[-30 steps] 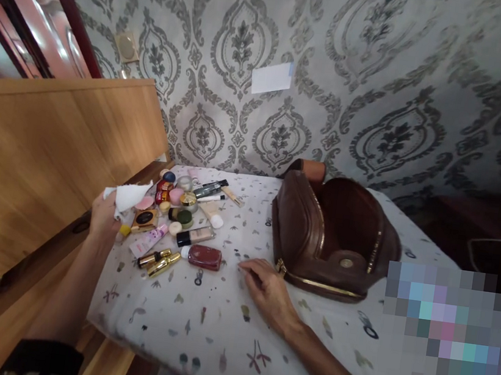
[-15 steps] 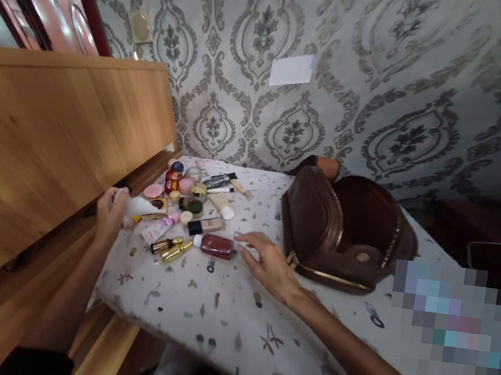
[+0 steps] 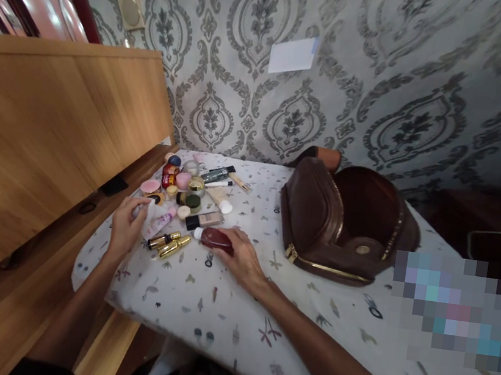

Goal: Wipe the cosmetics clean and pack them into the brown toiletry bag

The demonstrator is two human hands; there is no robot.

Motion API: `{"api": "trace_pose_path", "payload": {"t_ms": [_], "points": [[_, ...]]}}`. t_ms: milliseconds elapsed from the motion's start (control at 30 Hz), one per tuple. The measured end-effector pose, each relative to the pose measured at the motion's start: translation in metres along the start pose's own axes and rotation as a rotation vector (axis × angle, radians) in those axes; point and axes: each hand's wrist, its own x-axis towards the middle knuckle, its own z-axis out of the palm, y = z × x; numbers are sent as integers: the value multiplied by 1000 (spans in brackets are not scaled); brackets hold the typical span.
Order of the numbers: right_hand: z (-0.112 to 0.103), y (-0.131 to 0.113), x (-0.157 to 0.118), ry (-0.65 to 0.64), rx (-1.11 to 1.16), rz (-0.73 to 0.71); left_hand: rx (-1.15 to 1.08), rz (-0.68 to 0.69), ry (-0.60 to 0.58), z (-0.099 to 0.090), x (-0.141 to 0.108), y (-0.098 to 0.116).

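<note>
My right hand (image 3: 241, 260) is closed around the body of a small dark red bottle with a white cap (image 3: 216, 239), which lies on its side. My left hand (image 3: 128, 227) pinches a thin white tissue (image 3: 153, 211) beside a pink-and-white tube (image 3: 163, 223). Two gold lipstick tubes (image 3: 173, 245) lie between the hands. Just behind the bottle is a foundation bottle with a black cap (image 3: 204, 220). Farther back are a green-lidded jar (image 3: 192, 203), a cream tube with a white cap (image 3: 221, 201) and a pink round compact (image 3: 150, 186).
A brown leather bag (image 3: 311, 220) stands unzipped at the right on the patterned white cloth (image 3: 228, 357). Several more jars and cosmetics cluster at the back left. A wooden panel (image 3: 65, 120) borders the left side; a papered wall (image 3: 232, 44) stands behind. The right edge is blurred out.
My right hand has moved left and closed on the dark red bottle. My left hand has come right and nearer with the white tissue. The view has shifted slightly.
</note>
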Motion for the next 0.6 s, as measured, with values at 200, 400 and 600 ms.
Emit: {"api": "trace_pose_path", "payload": {"t_ms": [200,400,600], "points": [[0,2,-1,103,30,40,189,299,-242,2,-34,20],[0,1,-1,114,-15,9,363,475,-436,6,-55,17],[0,0,-2,96,-35,-33,471,434,-369,21,-58,12]]}}
